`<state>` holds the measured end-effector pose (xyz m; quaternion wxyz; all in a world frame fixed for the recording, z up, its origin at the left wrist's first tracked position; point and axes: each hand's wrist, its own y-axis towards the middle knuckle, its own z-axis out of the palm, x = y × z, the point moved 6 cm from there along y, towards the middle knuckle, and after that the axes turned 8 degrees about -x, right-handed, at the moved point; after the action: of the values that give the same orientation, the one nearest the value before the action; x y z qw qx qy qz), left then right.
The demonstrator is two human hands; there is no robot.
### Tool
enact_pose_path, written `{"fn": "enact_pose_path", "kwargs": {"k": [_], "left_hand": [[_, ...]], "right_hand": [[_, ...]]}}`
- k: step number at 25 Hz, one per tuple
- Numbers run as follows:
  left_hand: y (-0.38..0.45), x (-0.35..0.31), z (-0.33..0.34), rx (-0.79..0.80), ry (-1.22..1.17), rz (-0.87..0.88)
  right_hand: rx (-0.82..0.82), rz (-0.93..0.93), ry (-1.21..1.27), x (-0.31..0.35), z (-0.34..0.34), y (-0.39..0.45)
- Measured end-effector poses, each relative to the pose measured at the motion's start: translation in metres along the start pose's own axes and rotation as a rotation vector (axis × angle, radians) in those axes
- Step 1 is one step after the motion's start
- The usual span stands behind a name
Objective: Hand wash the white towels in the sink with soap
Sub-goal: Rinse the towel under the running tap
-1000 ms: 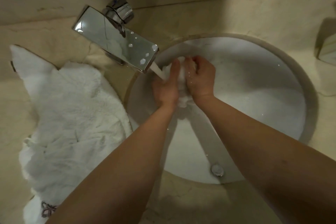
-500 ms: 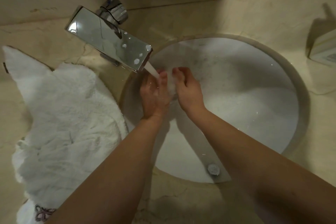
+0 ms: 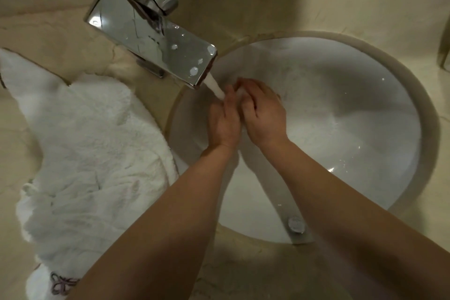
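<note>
A small white item [image 3: 239,92] is clasped by both hands [image 3: 246,114] under running water [image 3: 214,86]; piled towels [image 3: 82,153] remain unwashed on the worktop [image 3: 304,7].

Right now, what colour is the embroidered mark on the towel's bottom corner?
Purplish-pink embroidery on the white towel, head view.

The faucet [image 3: 151,39] is polished chrome metal, mirror-bright, its flat spout beaded with water drops. The sink [image 3: 341,109] looks like glazed white ceramic, smooth and glossy, with wet glints on its wall, and the drain plug [image 3: 295,224] at its bottom is shiny metal. The countertop [image 3: 267,7] looks like beige stone, smooth with a dull sheen and faint veins. The white towels [image 3: 92,153] heaped on it are thick terry cloth, fluffy and matt, with dark embroidery [image 3: 62,284] stitched near one edge.
</note>
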<state>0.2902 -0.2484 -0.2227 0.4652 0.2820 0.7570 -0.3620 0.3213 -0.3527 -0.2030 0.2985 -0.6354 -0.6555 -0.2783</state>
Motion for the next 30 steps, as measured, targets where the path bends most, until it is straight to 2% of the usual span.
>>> {"fn": "enact_pose_path", "kwargs": {"k": [3,6,8,11,14,17,20,23,27,29,30], "left_hand": [[0.003,0.018,0.01,0.055,0.043,0.044],[0.006,0.028,0.015,0.09,0.222,0.187],[0.007,0.019,0.016,0.061,0.256,0.286],[0.011,0.017,0.016,-0.075,0.422,0.514],[0.02,0.024,0.019,-0.095,0.551,0.497],[0.021,0.018,0.018,-0.226,0.604,0.641],[0.024,0.001,0.025,-0.245,0.668,0.703],[0.023,-0.001,0.03,-0.225,0.674,0.624],[0.023,-0.003,0.025,-0.28,0.588,0.534],[0.023,-0.005,0.024,-0.21,0.452,0.494],[0.023,-0.006,0.022,-0.162,0.345,0.401]], "right_hand": [[-0.062,0.106,0.055,-0.021,0.002,-0.017],[-0.072,0.208,0.096,-0.026,0.008,-0.018],[-0.089,0.219,0.054,-0.029,0.008,-0.01],[-0.089,0.186,-0.023,-0.036,0.01,0.004],[-0.092,0.067,-0.076,-0.039,0.013,0.019],[-0.069,-0.038,-0.148,-0.04,0.017,0.03],[-0.003,-0.069,-0.198,-0.039,0.022,0.045],[0.068,-0.109,-0.211,-0.035,0.028,0.057],[0.051,-0.086,-0.158,-0.035,0.027,0.054],[0.039,-0.061,-0.109,-0.032,0.023,0.05],[0.019,-0.044,-0.098,-0.031,0.019,0.047]]}}
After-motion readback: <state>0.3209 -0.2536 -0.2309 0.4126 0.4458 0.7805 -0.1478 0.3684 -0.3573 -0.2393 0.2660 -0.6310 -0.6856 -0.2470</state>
